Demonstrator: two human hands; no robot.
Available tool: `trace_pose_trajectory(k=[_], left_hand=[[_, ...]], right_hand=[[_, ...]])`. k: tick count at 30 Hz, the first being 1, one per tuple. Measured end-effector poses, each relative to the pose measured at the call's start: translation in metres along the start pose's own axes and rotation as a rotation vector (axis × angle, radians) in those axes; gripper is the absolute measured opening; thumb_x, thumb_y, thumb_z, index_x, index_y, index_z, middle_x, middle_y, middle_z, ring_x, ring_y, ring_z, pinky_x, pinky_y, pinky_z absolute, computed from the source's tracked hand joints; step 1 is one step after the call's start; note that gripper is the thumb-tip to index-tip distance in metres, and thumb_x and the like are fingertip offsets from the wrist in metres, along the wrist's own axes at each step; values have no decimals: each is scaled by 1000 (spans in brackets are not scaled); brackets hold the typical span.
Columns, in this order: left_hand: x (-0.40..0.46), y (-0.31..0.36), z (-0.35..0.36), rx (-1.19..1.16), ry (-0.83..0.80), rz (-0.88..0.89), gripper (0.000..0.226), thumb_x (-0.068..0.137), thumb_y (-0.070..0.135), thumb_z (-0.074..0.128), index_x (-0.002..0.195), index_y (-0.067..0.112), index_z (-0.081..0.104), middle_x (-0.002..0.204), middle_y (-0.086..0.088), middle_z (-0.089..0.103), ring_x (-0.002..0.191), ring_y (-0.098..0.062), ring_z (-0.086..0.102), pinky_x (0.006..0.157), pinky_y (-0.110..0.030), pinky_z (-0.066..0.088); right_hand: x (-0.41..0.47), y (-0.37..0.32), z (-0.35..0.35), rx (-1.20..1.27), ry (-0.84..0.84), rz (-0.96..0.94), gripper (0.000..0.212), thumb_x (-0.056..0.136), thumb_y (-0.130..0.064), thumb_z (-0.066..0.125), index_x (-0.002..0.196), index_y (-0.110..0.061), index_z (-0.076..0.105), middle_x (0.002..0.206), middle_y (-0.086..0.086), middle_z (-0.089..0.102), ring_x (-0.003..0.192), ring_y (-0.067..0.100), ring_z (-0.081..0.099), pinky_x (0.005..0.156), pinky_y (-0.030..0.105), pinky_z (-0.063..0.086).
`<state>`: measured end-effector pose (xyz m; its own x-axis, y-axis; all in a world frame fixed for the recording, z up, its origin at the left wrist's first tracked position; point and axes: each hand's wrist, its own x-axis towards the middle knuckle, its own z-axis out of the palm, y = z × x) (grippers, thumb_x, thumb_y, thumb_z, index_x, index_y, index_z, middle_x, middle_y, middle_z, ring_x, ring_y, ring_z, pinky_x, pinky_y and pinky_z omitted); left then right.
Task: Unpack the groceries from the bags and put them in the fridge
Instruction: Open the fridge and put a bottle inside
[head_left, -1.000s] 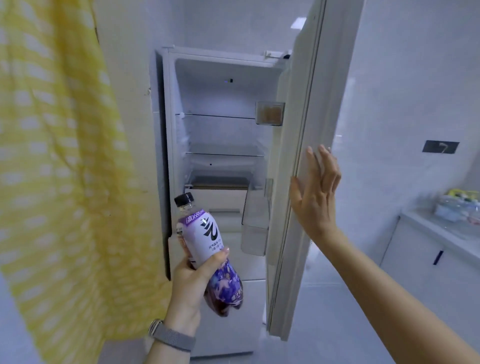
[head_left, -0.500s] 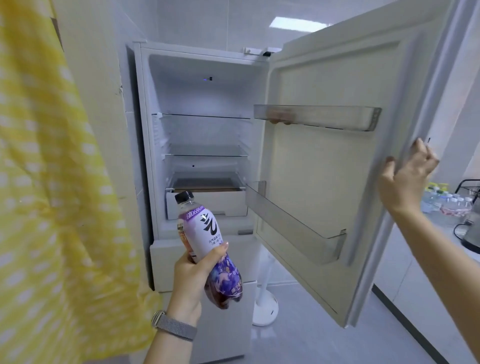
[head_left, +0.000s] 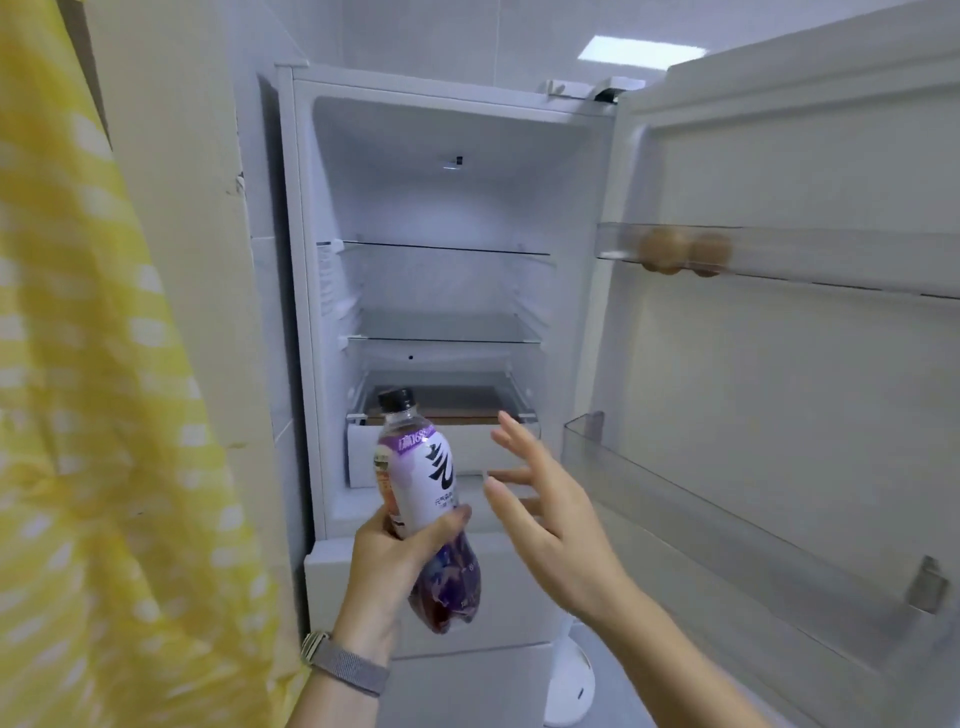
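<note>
Item: 1 bottle (head_left: 423, 499), purple label, black cap, gripped low by the left hand (head_left: 395, 566) before the open fridge (head_left: 447, 171). Right hand (head_left: 545, 512): fingers spread, holding nothing, beside the bottle. Advice: stand it upright in the lower door bin (head_left: 727, 535), base first. Count: 2 door bins, 2 glass shelves, 1 drawer (head_left: 363, 457), 2 brown eggs (head_left: 680, 252), seemingly.

the left hand (head_left: 395, 561) grips a purple-labelled drink bottle (head_left: 423, 493) round its lower half, black cap tilted up toward the open fridge (head_left: 447, 208). just right of that grip the right hand (head_left: 550, 519) hangs with fingers spread, touching nothing. up and right of the grip, two brown eggs (head_left: 680, 252) sit in the upper door shelf (head_left: 831, 260).
</note>
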<state>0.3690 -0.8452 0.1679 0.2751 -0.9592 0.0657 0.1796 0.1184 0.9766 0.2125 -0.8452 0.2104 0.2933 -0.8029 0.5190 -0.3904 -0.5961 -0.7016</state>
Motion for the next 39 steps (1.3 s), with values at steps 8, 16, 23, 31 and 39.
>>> trace_pose_trajectory(k=[8,16,23,31,39], left_hand=[[125,2,-28,470,-80,139,47,49,40,91,86,28,64,77,8,73,74,-4,68,67,-25,56],[240,-28,-22,598,-127,201,51,46,27,91,87,37,63,76,19,71,73,-1,68,56,-11,50],[344,-54,-7,908,-7,564,57,48,51,77,101,42,61,102,21,55,97,-8,54,84,-28,46],[424,-67,-7,1027,105,429,45,72,22,71,109,46,61,111,17,38,109,-7,36,92,-21,35],[465,-91,-40,679,132,76,42,82,-1,59,121,12,58,115,-2,65,101,-10,60,91,-23,47]], right_hand=[[124,40,36,136,-246,202,52,82,-64,49,130,-45,41,118,-14,58,79,12,65,62,24,55],[203,99,62,486,-321,395,34,87,-56,51,118,-41,57,112,-2,65,77,32,69,65,49,60],[264,165,82,638,-387,451,44,64,-60,64,103,-41,58,116,-13,59,99,13,66,81,31,58],[328,223,130,905,-207,604,32,65,-11,56,95,-20,62,107,6,64,95,25,67,79,37,58],[376,267,194,1006,2,671,59,91,8,48,135,-31,49,131,5,53,111,28,63,85,37,57]])
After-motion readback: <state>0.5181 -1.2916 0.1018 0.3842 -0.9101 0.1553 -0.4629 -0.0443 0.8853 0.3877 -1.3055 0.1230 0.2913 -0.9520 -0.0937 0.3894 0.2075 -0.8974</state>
